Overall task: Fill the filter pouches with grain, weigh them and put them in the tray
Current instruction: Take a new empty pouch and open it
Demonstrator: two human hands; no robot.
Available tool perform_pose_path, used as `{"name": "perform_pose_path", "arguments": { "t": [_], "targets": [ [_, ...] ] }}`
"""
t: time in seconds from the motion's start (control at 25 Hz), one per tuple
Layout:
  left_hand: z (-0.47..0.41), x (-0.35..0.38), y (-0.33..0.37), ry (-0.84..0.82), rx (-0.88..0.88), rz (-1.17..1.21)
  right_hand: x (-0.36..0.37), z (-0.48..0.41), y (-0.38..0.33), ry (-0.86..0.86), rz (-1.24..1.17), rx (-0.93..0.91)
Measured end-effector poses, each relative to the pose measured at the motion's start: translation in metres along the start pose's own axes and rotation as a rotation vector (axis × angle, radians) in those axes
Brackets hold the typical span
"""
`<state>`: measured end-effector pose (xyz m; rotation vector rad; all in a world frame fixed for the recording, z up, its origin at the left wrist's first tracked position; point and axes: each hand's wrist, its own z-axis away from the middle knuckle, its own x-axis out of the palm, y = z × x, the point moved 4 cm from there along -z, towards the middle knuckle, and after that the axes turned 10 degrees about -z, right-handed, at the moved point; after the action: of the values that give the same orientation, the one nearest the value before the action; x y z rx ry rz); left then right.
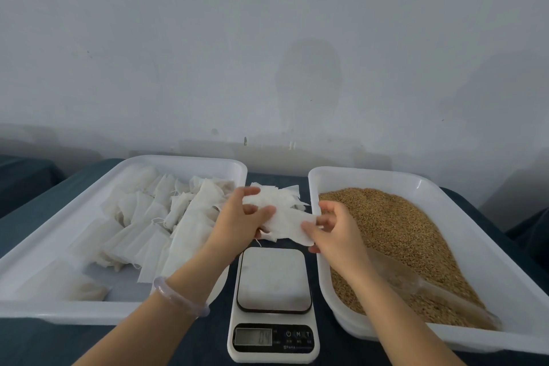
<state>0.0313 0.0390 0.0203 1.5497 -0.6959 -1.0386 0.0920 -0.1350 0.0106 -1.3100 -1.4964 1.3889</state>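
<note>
My left hand (pixel 237 217) grips a bunch of empty white filter pouches (pixel 277 205) above the far end of the scale. My right hand (pixel 329 229) pinches the near corner of the front pouch (pixel 292 227) between thumb and fingers. The white kitchen scale (pixel 273 303) stands between the two trays with its platform bare; the display digits are too blurred to read. The left white tray (pixel 190 162) holds several filled pouches (pixel 154 223). The right white tray (pixel 326 175) holds a heap of brown grain (pixel 401 235).
A clear plastic scoop (pixel 430 288) lies half buried in the grain near the tray's front. The trays and scale sit on a dark blue cloth (pixel 44 205). A plain grey wall rises close behind the table.
</note>
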Motion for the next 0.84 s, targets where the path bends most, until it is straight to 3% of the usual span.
{"name": "perform_pose_path", "arguments": {
  "t": [0.08,0.16,0.28,0.48,0.68,0.84],
  "targets": [
    [0.001,-0.004,0.009,0.056,0.209,-0.245,-0.001,0.008,-0.021,0.006,0.215,-0.338],
    [0.004,-0.005,0.018,0.017,0.311,-0.326,0.003,0.017,-0.039,-0.119,0.235,-0.569],
    [0.005,-0.002,0.024,-0.131,0.391,-0.365,0.013,0.024,-0.052,-0.389,0.241,-0.568],
    [0.01,-0.003,0.022,-0.338,0.424,-0.32,0.02,0.025,-0.049,-0.542,0.436,-0.475],
    [0.015,-0.007,0.021,-0.352,0.375,-0.187,0.02,0.024,-0.054,-0.394,0.405,-0.52],
    [0.026,0.005,0.017,-0.636,0.252,-0.155,0.018,0.024,-0.055,-0.32,0.359,-0.562]
  ]
}}
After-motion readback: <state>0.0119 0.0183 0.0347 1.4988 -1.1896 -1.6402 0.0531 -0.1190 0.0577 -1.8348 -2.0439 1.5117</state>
